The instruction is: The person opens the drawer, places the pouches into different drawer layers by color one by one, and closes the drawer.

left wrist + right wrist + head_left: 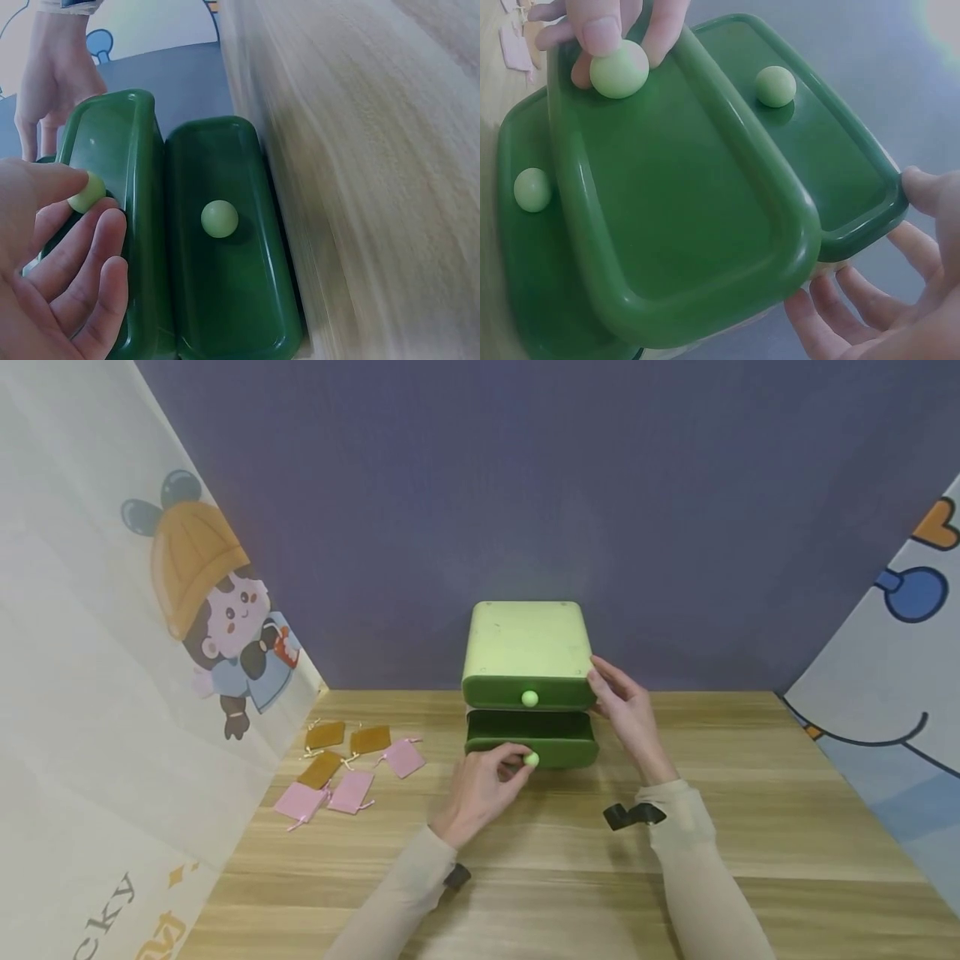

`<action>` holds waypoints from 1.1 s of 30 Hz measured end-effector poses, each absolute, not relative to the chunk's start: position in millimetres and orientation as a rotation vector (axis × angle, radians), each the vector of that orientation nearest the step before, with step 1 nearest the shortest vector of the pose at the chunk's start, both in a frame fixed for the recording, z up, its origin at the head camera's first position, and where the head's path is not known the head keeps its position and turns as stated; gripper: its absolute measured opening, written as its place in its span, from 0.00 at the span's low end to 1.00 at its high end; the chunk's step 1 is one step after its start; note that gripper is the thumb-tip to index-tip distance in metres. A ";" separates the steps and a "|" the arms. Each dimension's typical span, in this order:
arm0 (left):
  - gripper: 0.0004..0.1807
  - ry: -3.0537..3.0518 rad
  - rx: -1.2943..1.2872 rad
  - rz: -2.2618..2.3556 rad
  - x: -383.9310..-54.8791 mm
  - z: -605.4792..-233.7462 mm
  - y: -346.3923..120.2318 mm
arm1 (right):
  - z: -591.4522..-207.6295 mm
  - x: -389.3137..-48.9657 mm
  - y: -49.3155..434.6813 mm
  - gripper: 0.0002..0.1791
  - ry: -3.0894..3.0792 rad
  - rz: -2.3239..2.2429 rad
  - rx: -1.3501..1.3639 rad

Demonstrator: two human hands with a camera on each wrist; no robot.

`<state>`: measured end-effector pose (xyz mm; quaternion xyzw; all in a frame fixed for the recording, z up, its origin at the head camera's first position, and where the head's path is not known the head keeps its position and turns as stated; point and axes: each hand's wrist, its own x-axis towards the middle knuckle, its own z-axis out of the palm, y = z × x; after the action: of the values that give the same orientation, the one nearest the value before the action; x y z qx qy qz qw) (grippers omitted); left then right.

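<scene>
A small light green drawer cabinet [528,639] with dark green fronts stands against the back wall. Its middle drawer [116,139] is pulled out, and the part of its inside seen from above looks dark. My left hand [480,789] pinches that drawer's round pale green knob [619,70] between thumb and fingers. At the cabinet's right front corner, my right hand [628,714] rests its fingertips, the thumb touching the edge of the top drawer [832,165]. Below the pulled drawer, the bottom drawer [229,300] with its own knob [220,218] shows in both wrist views.
Several small drawstring pouches lie left of the cabinet on the wooden table [555,893]: mustard ones [325,734] and pink ones [405,758]. A dark blue wall [525,485] rises behind, with printed white panels [75,610] at the sides.
</scene>
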<state>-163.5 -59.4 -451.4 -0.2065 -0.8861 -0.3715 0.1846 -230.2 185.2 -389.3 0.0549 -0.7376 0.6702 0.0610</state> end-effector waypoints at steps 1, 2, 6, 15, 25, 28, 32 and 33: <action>0.09 -2.495 -0.583 -1.043 -163.3 -451.5 -59.2 | -389.6 -230.3 185.4 0.34 -2.231 2.025 0.166; 0.09 -2.493 -0.584 -1.039 -163.0 -451.8 -59.0 | -389.9 -230.4 185.6 0.35 -2.231 2.025 0.166; 0.09 -2.496 -0.586 -1.029 -162.4 -452.2 -59.1 | -390.1 -230.6 185.6 0.35 -2.224 2.035 0.166; 0.09 -2.497 -0.600 -1.006 -161.0 -452.1 -60.0 | -390.4 -230.7 185.1 0.35 -2.215 2.039 0.161; 0.09 -2.485 -0.600 -1.008 -159.9 -453.1 -60.1 | -391.4 -231.7 183.7 0.34 -2.199 2.044 0.166; 0.09 -2.481 -0.603 -1.007 -159.2 -453.0 -60.3 | -391.3 -231.9 183.9 0.34 -2.196 2.050 0.167; 0.08 -2.483 -0.609 -1.013 -158.8 -452.7 -60.7 | -391.0 -231.7 184.7 0.35 -2.206 2.042 0.167; 0.08 -2.484 -0.610 -1.016 -158.6 -452.7 -60.8 | -390.9 -231.6 184.7 0.35 -2.208 2.040 0.167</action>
<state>-158.6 -60.8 -452.7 -0.2175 -0.8855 -0.3621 0.1935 -231.6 184.7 -390.9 0.0553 -0.7318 0.6762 0.0651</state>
